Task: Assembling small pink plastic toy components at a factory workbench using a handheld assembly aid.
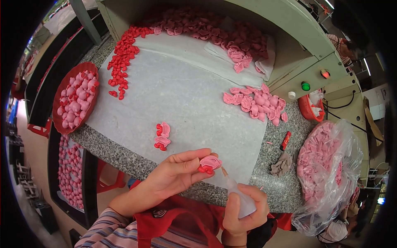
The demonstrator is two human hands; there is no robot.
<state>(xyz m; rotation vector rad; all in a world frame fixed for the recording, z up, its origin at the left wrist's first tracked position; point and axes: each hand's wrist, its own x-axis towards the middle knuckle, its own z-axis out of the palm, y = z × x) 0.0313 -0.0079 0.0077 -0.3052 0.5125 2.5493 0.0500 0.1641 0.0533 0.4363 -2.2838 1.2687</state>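
Now left hand (pixel 175 173) pinching pink-and-red toy piece (pixel 209 163), steadying it; right hand (pixel 244 208) gripping glue bottle (pixel 240 196), nozzle meeting piece from 5 o'clock; finished pair (pixel 162 136) lying at 11 o'clock.

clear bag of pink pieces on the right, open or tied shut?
Open. The clear plastic bag has its mouth spread wide facing the camera, with the pink pieces exposed inside; no knot or tie shows.

Clear plastic bag (pixel 331 165) of pink pieces, open, at right table edge, beside granite top.
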